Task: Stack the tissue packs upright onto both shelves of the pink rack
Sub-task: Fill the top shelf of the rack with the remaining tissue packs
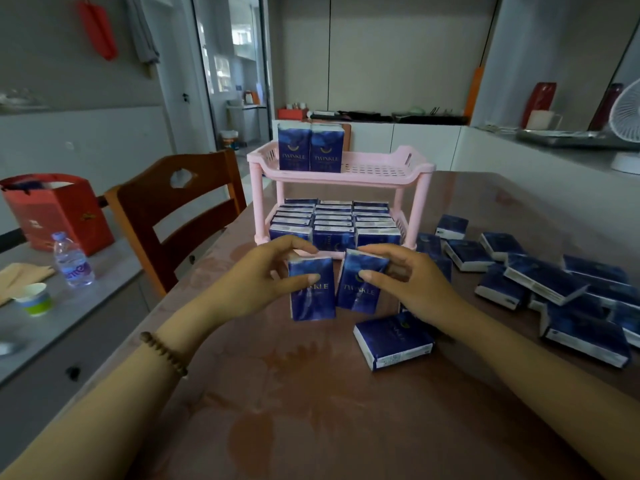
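Currently left hand [263,278] grips one upright tissue pack [311,292]; right hand [401,282] grips a second pack [360,285] beside it. Directly beyond both hands: pink rack [420,188], lower shelf [404,226] full, two packs [310,150] standing on upper shelf [377,168]. Loose packs [554,285] lie right of the right hand, a flat pack [394,342] just below it. Chair [180,209] stands beyond the left hand.

A glossy reddish-brown bench [311,393] fills the lower middle. At 9 o'clock, a brown wooden chair with a slatted back [180,216] stands against its left edge. Further out at 9 o'clock, a grey side counter [69,317] carries a red paper gift bag [59,213], a clear plastic water bottle [71,259] and, toward 8 o'clock, a white-and-green paper cup [34,299]. At 2 o'clock, a white round fan [627,116] sits on a pale ledge beside a white mug [542,119]. At 11 o'clock, a red cloth item [98,29] hangs on the wall.
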A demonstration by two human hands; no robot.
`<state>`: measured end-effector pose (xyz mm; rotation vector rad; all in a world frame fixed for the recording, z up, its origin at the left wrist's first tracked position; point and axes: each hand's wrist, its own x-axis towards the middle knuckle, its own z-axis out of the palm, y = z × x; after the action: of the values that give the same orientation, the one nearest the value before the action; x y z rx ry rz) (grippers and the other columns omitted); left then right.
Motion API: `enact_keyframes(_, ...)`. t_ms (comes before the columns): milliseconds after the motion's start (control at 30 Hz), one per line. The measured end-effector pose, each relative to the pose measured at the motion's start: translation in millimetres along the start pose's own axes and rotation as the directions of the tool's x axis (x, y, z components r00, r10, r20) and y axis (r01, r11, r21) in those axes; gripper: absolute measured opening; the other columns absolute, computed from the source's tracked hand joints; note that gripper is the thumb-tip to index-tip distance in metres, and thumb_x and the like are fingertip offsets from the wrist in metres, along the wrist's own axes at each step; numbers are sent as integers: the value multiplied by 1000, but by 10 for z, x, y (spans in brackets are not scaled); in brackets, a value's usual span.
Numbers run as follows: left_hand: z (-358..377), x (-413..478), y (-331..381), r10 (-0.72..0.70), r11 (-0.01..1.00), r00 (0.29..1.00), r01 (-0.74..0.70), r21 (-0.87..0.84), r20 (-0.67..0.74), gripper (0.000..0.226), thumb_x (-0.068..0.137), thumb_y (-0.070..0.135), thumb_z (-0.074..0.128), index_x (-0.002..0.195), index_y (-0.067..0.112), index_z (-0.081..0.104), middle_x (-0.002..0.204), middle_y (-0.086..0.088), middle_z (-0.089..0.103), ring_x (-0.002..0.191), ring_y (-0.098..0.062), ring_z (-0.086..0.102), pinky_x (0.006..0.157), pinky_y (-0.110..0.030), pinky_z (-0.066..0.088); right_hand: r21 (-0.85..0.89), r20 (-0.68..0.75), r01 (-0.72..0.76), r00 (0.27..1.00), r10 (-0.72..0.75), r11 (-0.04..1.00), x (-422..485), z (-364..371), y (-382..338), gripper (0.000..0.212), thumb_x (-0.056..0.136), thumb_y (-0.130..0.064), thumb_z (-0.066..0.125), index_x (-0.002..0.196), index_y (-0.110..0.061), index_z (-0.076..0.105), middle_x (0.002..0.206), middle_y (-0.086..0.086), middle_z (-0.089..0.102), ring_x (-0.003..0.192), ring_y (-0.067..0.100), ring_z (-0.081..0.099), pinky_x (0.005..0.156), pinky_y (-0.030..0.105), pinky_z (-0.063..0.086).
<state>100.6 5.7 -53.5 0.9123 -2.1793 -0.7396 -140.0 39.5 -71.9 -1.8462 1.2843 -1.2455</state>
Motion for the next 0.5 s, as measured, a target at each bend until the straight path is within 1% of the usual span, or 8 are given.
enact_keyframes(67, -66, 41, 101, 22, 996, 996, -29, -82, -86, 41, 72, 39, 66, 104, 15, 59, 99, -3, 68, 86, -33, 63, 67, -32, 56, 27, -35, 36, 999, -35, 999, 51, -63, -121, 28, 82, -11, 67, 107, -22, 62, 105, -11, 65, 91, -10, 62, 78, 11, 51)
enact_keyframes(100, -121, 91, 148, 27, 991, 992, -43, -128, -121, 34, 75, 31, 67, 101, 10, 59, 94, -5, 70, 81, -31, 65, 61, -30, 56, 31, -54, 58, 997, -56, 998, 95, -111, -208, 26, 82, -12, 67, 105, -24, 61, 102, -15, 64, 86, -14, 61, 73, 7, 49)
enact_keyframes(167, -276, 208, 272, 17, 982, 989, -44, -183, -147, 19, 83, 17, 64, 98, 7, 58, 82, 3, 71, 66, -12, 67, 50, -16, 49, 44, -65, 109, 992, -106, 993, 210, -214, -383, 25, 81, -16, 67, 100, -30, 60, 101, -17, 63, 88, -12, 61, 71, 7, 49)
enact_keyframes(200, -376, 267, 353, 35, 982, 988, -62, -181, -150, 17, 85, 15, 62, 99, 7, 59, 79, 7, 71, 64, -6, 66, 50, -13, 47, 41, -64, 136, 989, -133, 990, 272, -258, -473, 24, 79, -19, 67, 98, -32, 61, 103, -16, 64, 91, -8, 62, 74, 10, 51)
enact_keyframes(267, -601, 399, 473, 105, 988, 980, -122, -92, -172, 22, 84, 22, 62, 102, 10, 60, 88, 8, 71, 74, -9, 68, 56, -21, 54, 16, -78, 195, 978, -193, 981, 416, -328, -641, 23, 76, -24, 67, 97, -31, 61, 105, -10, 66, 96, 0, 63, 81, 14, 52)
enact_keyframes(367, -912, 606, 565, 157, 988, 967, -156, 23, -203, 25, 82, 32, 63, 104, 19, 61, 106, 2, 67, 89, -25, 68, 68, -42, 59, -28, -125, 252, 959, -253, 967, 696, -430, -825, 23, 81, -14, 67, 98, -29, 61, 102, -10, 66, 92, 6, 62, 80, 15, 53)
enact_keyframes(467, -1128, 846, 526, 174, 985, 953, -166, 55, -249, 21, 85, 26, 63, 103, 18, 59, 104, -2, 65, 86, -25, 69, 65, -39, 60, -69, -151, 244, 956, -252, 967, 1002, -473, -907, 23, 83, -16, 66, 100, -31, 60, 108, -9, 62, 81, 10, 62, 71, 24, 58)
enact_keyframes(500, -1184, 924, 492, 171, 985, 951, -159, 66, -260, 21, 86, 24, 63, 105, 15, 59, 103, -2, 64, 85, -24, 69, 63, -35, 60, -73, -159, 237, 956, -246, 969, 1105, -475, -911, 24, 83, -17, 66, 101, -31, 59, 111, -6, 60, 76, 7, 62, 67, 23, 58)
